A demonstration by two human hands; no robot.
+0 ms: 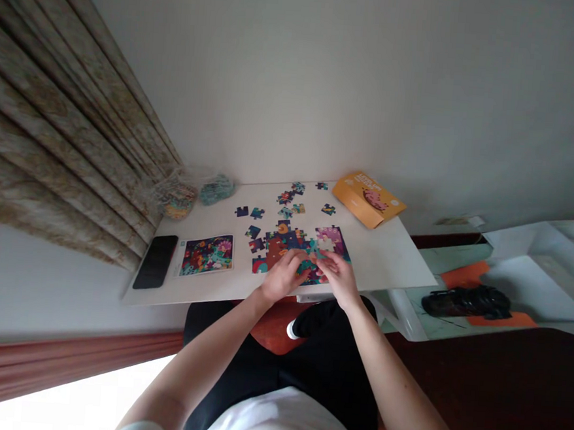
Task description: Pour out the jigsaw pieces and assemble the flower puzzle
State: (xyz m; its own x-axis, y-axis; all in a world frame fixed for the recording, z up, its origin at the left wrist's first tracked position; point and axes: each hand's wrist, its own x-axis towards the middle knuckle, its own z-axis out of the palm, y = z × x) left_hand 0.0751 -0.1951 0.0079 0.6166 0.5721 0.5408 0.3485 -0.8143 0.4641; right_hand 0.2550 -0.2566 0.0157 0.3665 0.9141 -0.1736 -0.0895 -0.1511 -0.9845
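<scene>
A room in a home, long patterned curtain (53, 113), small white table (391, 265), dark red floor (491, 393)

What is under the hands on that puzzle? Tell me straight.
The left hand and right hand lie over the partly assembled jigsaw puzzle. Teal and dark pieces show between and around them; the pieces directly beneath the palms are covered and cannot be seen.

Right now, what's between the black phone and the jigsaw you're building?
A colourful flower picture card lies between the black phone and the jigsaw, seen in the head view.
</scene>
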